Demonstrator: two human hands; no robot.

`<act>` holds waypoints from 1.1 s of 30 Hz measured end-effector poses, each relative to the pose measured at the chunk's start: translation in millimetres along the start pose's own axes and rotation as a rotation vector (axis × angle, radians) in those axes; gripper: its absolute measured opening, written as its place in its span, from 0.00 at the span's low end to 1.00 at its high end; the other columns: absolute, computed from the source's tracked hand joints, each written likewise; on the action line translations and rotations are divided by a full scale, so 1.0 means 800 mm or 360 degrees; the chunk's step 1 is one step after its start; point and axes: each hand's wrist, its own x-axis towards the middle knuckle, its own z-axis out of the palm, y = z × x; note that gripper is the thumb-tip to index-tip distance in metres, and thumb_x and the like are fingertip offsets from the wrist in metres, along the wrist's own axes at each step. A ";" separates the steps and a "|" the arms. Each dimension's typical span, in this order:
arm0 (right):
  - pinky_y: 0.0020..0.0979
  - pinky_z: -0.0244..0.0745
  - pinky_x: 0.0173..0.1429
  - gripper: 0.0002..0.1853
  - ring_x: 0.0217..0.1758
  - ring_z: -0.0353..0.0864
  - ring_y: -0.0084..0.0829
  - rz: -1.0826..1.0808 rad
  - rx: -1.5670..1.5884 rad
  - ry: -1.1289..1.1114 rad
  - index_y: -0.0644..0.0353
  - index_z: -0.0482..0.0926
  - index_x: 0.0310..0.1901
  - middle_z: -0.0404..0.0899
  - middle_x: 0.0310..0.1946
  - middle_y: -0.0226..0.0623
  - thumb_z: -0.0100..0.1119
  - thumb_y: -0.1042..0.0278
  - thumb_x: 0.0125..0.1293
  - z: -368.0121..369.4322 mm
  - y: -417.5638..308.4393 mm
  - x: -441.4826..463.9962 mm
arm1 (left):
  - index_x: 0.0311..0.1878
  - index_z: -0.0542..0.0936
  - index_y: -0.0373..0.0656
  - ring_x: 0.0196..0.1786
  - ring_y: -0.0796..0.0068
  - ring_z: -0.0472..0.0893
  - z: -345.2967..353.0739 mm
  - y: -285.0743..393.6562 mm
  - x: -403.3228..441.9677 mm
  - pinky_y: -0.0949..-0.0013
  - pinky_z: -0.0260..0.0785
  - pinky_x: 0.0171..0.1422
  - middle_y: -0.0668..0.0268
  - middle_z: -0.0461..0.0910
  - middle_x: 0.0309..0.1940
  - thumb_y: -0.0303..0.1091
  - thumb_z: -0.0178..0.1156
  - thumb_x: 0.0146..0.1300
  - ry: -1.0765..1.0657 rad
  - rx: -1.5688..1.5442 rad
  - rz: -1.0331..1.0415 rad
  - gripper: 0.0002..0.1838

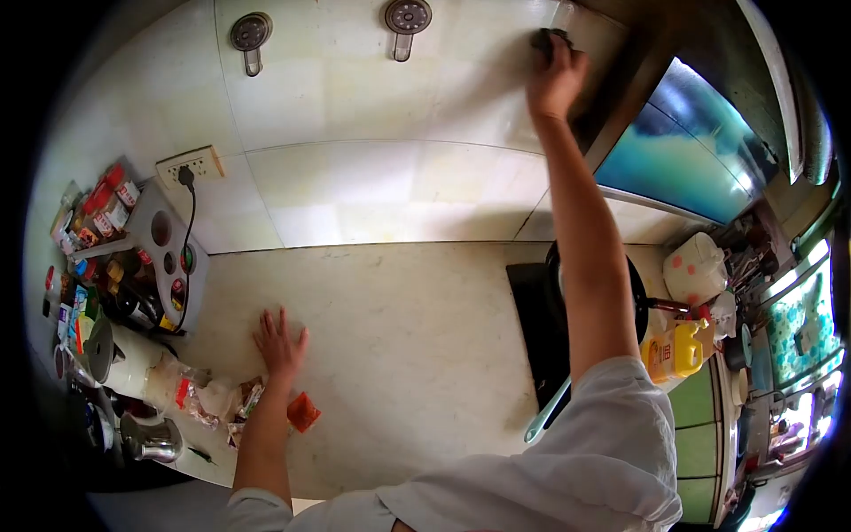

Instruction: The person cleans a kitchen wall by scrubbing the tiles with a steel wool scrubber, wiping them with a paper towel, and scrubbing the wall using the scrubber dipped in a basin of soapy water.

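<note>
Both hands are set far apart, one high on the wall and one low on the counter. The right hand [558, 84] is at the end of a long, nearly straight arm, which runs up across the black cooktop [523, 306] and partly hides a dark pan [639, 297]. Its fingers are bent over a small dark pad [551, 39], gripping it against the tiled wall [337, 186] at the upper right — just beside the frame of a glossy blue-green panel [678, 146]. How the thumb sits on the pad cannot be made out.

The left hand [282, 348] lies palm down on the pale countertop [399, 355], fingers spread and pointing toward the wall, holding nothing. Its forearm slants up from the lower edge, between a red packet [303, 412], just beside it on the right, and small wrapped packages [250, 398] on the left. Well apart, to the right of the pan, stands a yellow jug [681, 352].
</note>
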 end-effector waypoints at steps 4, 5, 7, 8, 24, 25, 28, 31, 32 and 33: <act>0.35 0.61 0.56 0.12 0.46 0.69 0.42 -0.0169 0.0175 -0.0879 0.62 0.72 0.41 0.72 0.42 0.46 0.46 0.65 0.61 0.070 -0.002 -0.104 | 0.66 0.56 0.50 0.69 0.55 0.50 0.002 0.005 0.000 0.43 0.42 0.67 0.52 0.50 0.66 0.56 0.51 0.56 0.0091 -0.0040 0.0022 0.37; 0.35 0.61 0.57 0.14 0.47 0.69 0.42 -0.0001 0.0056 -0.1345 0.60 0.72 0.43 0.72 0.44 0.47 0.48 0.59 0.61 0.053 -0.035 -0.118 | 0.66 0.56 0.50 0.69 0.55 0.51 0.002 0.005 0.000 0.43 0.42 0.67 0.52 0.50 0.66 0.56 0.51 0.56 0.0112 -0.0018 0.0026 0.37; 0.36 0.62 0.56 0.17 0.48 0.69 0.40 0.0031 0.0155 -0.1344 0.58 0.73 0.45 0.71 0.42 0.44 0.49 0.55 0.62 0.041 -0.016 -0.103 | 0.66 0.56 0.50 0.69 0.55 0.51 0.001 0.000 0.001 0.43 0.42 0.67 0.52 0.50 0.66 0.56 0.50 0.56 0.0123 -0.0014 0.0044 0.37; 0.36 0.63 0.55 0.16 0.48 0.69 0.40 0.0089 0.0158 -0.1259 0.58 0.73 0.46 0.71 0.41 0.44 0.48 0.56 0.63 0.024 -0.012 -0.083 | 0.66 0.56 0.49 0.68 0.55 0.51 0.003 -0.001 0.002 0.44 0.43 0.67 0.52 0.50 0.66 0.56 0.50 0.56 0.0115 -0.0021 0.0056 0.37; 0.37 0.66 0.52 0.16 0.48 0.68 0.44 0.0124 -0.0351 0.0494 0.57 0.75 0.45 0.71 0.41 0.43 0.57 0.75 0.52 -0.005 0.021 -0.001 | 0.65 0.58 0.49 0.68 0.57 0.52 0.010 0.002 0.002 0.44 0.44 0.66 0.51 0.52 0.66 0.56 0.52 0.55 0.0215 0.0033 0.0020 0.36; 0.37 0.66 0.52 0.16 0.48 0.68 0.45 -0.0068 -0.0300 0.0465 0.58 0.75 0.45 0.71 0.41 0.44 0.56 0.75 0.52 0.012 0.019 0.009 | 0.65 0.58 0.49 0.68 0.57 0.52 0.010 0.003 0.001 0.44 0.43 0.66 0.51 0.52 0.66 0.56 0.51 0.55 0.0200 0.0033 0.0010 0.36; 0.38 0.65 0.53 0.18 0.48 0.68 0.47 -0.0543 -0.0288 0.0236 0.53 0.75 0.48 0.73 0.40 0.47 0.54 0.76 0.53 0.075 -0.044 0.027 | 0.65 0.58 0.49 0.69 0.57 0.51 0.012 0.002 0.002 0.44 0.43 0.67 0.51 0.51 0.66 0.57 0.51 0.55 0.0199 0.0042 0.0004 0.37; 0.39 0.67 0.50 0.17 0.46 0.67 0.49 -0.0840 -0.0218 0.0124 0.61 0.72 0.48 0.69 0.47 0.52 0.50 0.80 0.55 0.075 -0.039 0.068 | 0.65 0.57 0.49 0.69 0.57 0.50 0.000 0.004 -0.002 0.44 0.41 0.67 0.51 0.50 0.66 0.57 0.51 0.55 0.0139 -0.0017 -0.0010 0.37; 0.39 0.66 0.53 0.18 0.47 0.69 0.48 -0.0993 -0.0365 0.0131 0.52 0.76 0.47 0.73 0.41 0.47 0.52 0.78 0.54 0.055 -0.016 0.084 | 0.66 0.57 0.50 0.69 0.56 0.49 -0.003 0.004 -0.002 0.44 0.40 0.67 0.51 0.50 0.66 0.57 0.51 0.55 0.0095 -0.0090 -0.0035 0.38; 0.39 0.66 0.53 0.17 0.46 0.70 0.49 -0.0915 -0.0445 0.0158 0.53 0.77 0.47 0.73 0.42 0.47 0.51 0.79 0.55 0.032 -0.013 0.081 | 0.66 0.57 0.50 0.69 0.56 0.49 0.000 0.005 -0.001 0.44 0.40 0.67 0.51 0.50 0.66 0.57 0.51 0.55 0.0099 -0.0112 -0.0047 0.38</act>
